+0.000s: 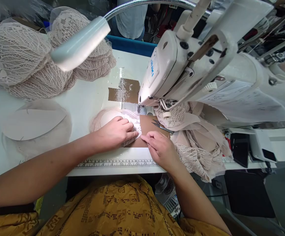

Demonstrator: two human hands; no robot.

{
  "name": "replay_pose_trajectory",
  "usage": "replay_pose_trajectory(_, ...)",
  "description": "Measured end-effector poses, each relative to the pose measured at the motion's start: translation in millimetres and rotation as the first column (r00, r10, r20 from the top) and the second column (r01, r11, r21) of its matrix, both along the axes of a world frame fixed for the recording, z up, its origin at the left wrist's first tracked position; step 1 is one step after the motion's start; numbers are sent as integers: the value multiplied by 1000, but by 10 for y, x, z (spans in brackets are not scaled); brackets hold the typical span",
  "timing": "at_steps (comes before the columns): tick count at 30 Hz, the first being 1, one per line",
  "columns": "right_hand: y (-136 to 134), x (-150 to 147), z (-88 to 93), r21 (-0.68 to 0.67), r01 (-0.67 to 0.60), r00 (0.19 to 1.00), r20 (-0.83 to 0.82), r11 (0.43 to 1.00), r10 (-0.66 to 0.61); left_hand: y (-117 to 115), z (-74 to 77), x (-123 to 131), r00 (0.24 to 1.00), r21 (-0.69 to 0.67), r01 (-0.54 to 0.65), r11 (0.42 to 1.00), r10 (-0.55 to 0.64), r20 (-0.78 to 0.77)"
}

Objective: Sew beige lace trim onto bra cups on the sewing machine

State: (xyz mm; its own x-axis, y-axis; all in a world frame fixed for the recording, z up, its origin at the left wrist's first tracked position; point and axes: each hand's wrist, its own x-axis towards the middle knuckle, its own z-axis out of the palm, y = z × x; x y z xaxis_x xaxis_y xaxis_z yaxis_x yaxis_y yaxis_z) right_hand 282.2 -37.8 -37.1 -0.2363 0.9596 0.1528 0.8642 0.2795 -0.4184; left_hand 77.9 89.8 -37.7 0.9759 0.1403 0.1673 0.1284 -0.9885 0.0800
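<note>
A lace bra-cup-like piece with a pale inner layer lies on the table, left of the sewing machine's needle area. My left hand rests on it, with fingers bent together on the white lace near its right end. At that edge, my right hand is closed in a pinch, thumb and index finger at the lace tip. Exactly what lies between those fingertips is partly hidden. Beneath the lace is a brown card-like sheet, and thread snips lie on it beyond my right hand.
The white sewing machine stands over the work. Lace pieces are stacked at the back left, and more lace fabric drapes over the front edge at right. A lamp hangs above. A printed ruler runs along the front edge.
</note>
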Motion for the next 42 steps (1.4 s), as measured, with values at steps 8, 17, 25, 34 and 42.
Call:
replay_pose_trajectory(8, 112, -70, 4, -42, 48, 976, 213, 998, -38, 41, -1, -10, 994, -144, 23, 989, -7, 110)
replay_pose_trajectory(17, 101, -107, 17, 28, 22, 944, 327, 999, -30, 84, -6, 23, 998, -3, -47, 999, 47, 40)
replay_pose_trajectory(25, 101, -99, -4, 61, 2, 941, 337, 998, -22, 75, 11, 77, 1000, 116, -13, 993, 15, -17)
replay_pose_trajectory(34, 121, -125, -1, 78, 29, 944, 327, 997, -53, 99, 61, 50, 997, 4, -74, 997, 74, -4)
replay_pose_trajectory(42, 285, -112, 91, -22, 44, 934, 355, 999, -33, 309, 75, 102, 990, 4, -28, 1000, 28, -141)
